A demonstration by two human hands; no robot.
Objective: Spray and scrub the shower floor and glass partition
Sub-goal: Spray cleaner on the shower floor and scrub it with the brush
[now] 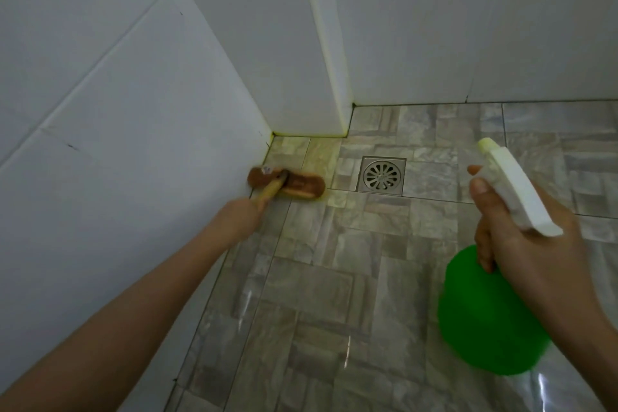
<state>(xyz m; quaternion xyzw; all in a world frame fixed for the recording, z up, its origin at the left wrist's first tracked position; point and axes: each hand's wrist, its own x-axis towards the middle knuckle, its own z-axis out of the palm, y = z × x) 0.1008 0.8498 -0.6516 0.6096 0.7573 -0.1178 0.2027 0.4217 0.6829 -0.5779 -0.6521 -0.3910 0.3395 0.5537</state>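
At the corner of a shower floor (317,278), a person's left hand (239,219) is closing its grip around the wooden handle of a scrub brush (287,186). The brown brush head is lying flat on the grey stone-patterned tiles, one end touching the foot of the white wall tiles (117,94) on the left. A yellowish film (322,157) is showing on the floor just beyond the brush and is tinting the grout lines where walls and floor are meeting. A square metal drain (382,174) is sitting just to the right of the brush head, between it and the other hand. Nearer the camera, the right hand (521,237) is holding a green spray bottle (485,321) above the floor. Its grip is curling round the neck under the white trigger head (511,184), with fingertips resting near the nozzle end, which is pointing toward the back wall. Wet streaks are glinting on the near tiles.
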